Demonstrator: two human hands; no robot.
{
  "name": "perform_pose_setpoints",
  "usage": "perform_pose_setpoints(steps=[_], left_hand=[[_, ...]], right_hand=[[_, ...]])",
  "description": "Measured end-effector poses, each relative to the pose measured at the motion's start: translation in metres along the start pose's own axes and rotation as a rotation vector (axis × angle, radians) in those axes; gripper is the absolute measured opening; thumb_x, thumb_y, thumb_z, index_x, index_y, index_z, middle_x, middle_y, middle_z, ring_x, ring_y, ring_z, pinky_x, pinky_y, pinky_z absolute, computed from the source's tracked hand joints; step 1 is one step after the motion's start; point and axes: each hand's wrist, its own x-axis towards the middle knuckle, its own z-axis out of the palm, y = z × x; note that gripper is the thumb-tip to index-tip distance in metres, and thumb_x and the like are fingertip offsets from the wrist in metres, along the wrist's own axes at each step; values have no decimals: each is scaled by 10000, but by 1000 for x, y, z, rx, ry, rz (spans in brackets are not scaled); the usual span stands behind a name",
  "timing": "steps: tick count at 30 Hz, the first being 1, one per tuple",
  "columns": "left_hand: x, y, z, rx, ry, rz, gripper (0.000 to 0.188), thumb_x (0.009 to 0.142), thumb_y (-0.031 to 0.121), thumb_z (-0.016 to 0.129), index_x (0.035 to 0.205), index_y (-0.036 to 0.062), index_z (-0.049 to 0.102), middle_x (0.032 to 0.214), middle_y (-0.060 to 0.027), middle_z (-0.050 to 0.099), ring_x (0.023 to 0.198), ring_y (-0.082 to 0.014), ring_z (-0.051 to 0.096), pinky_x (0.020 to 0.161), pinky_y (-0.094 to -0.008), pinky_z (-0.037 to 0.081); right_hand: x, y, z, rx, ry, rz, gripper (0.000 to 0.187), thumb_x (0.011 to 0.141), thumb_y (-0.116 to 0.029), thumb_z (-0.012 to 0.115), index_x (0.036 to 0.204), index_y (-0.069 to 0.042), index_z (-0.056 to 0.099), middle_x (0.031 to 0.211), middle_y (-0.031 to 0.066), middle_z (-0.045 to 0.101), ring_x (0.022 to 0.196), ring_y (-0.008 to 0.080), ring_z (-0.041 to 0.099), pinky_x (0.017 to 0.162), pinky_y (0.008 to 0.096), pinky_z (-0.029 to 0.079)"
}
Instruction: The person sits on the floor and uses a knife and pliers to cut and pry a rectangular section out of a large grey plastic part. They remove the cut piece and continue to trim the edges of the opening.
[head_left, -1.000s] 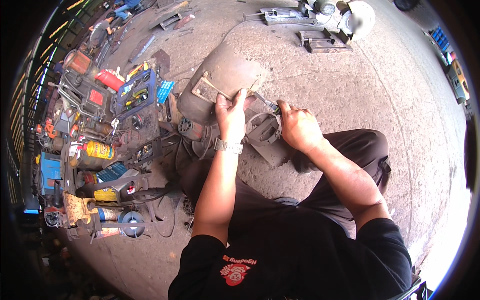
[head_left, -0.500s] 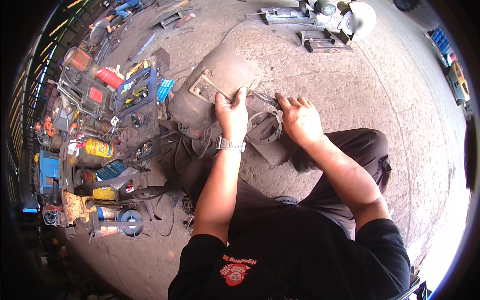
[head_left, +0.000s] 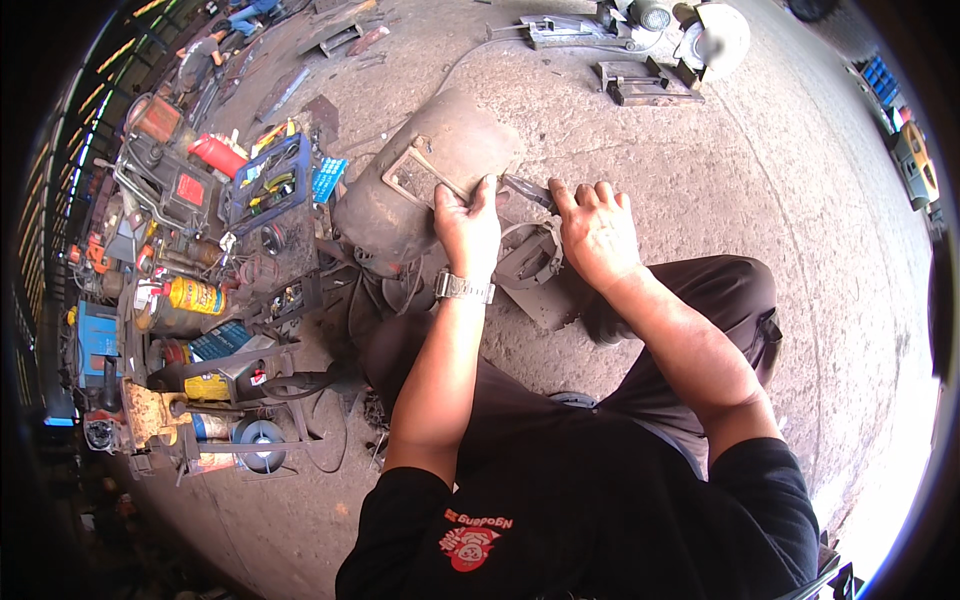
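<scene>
My left hand is closed on the edge of a dusty grey-brown welding mask, its thumb and fingers near the corner of the rectangular window frame. In my right hand is a pair of pliers; the jaws point left, close to my left fingertips. Whether the jaws touch the mask cannot be made out. Below the pliers, between my hands, a curved band and a dark plate-like piece show, partly behind my wrists.
To my left stands a cluttered workbench with a blue tool case, a yellow bottle, a red bottle and a wire spool. Ahead on the concrete floor is a cut-off saw. Another person crouches far left.
The mask has tilted slightly and shifted a little left. My right hand and the pliers have moved a few pixels left, and my left hand has shifted slightly right.
</scene>
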Motion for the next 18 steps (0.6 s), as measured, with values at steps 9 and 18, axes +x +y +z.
perform_pose_setpoints(steps=[9, 18], left_hand=[[5, -5, -6, 103, -2, 44, 240, 964, -34, 639, 1150, -72, 493, 1122, -193, 662, 877, -216, 717, 726, -343, 662], [7, -8, -11, 19, -47, 147, 212, 961, 10, 689, 1089, -25, 524, 1044, -124, 699, 870, -121, 648, 790, -277, 539]], right_hand=[[4, 2, 3, -24, -52, -57, 518, 934, -96, 522, 1450, -81, 474, 1081, 226, 640, 1009, 366, 662, 862, 475, 525], [13, 23, 1, 1550, -822, 133, 373, 1017, -228, 593, 1317, -15, 536, 892, 156, 677, 813, 308, 697, 719, 446, 560]])
